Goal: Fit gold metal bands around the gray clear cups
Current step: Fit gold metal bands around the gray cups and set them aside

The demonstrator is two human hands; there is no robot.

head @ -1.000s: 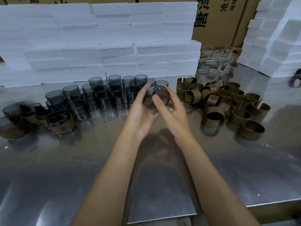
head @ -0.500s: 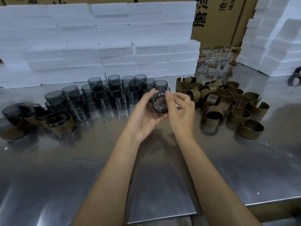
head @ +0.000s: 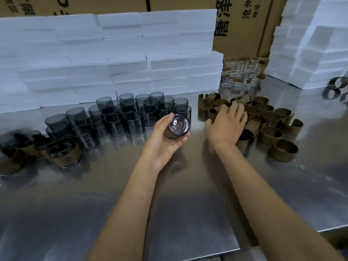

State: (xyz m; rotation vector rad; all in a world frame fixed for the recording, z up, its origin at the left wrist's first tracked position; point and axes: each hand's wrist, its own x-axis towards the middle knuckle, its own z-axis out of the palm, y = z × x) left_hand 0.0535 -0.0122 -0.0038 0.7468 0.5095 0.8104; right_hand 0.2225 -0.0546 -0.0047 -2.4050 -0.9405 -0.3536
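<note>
Your left hand [head: 165,140] cradles a cup [head: 177,128] on its side above the surface, so that loose grip may drop it while your flat right hand [head: 227,125] snags tangled bands [head: 271,127].

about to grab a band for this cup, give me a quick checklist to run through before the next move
1. Cup secure in the left hand: ok, fingers curl round it, base facing the camera.
2. Held cup free of a band: ok, none shows on it.
3. Right hand at the gold bands: ok, it is over the pile.
4. One band singled out and gripped: cannot tell, the fingertips are blurred.
5. Bare gray cups left to do: ok, many stand on the table.
6. Room beside the banded cups: ok.
</note>
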